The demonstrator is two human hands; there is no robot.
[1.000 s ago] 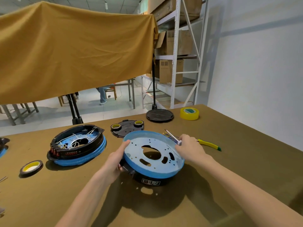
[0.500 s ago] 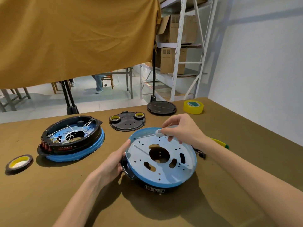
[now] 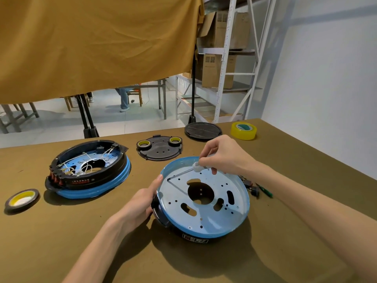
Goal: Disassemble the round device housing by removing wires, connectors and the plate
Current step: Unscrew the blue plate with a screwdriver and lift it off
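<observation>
A person's right hand (image 3: 225, 155) curls its fingers (image 3: 206, 158) round the pale handle of a screwdriver (image 3: 184, 173), its tip set at the left inner edge of the perforated plate (image 3: 204, 201) in a round device housing (image 3: 195, 235) on the brown counter (image 3: 61, 231). The left hand (image 3: 140, 203) grips the housing's left rim. A second housing (image 3: 89, 170), its white wires (image 3: 87, 166) exposed, sits to the left, well apart, near a tape roll (image 3: 21, 200)

2 bare forearms in view, no sleeves to the frame edge. Left hand (image 3: 140, 203) and right hand (image 3: 225, 155): no gloves, rings or watch visible.
</observation>
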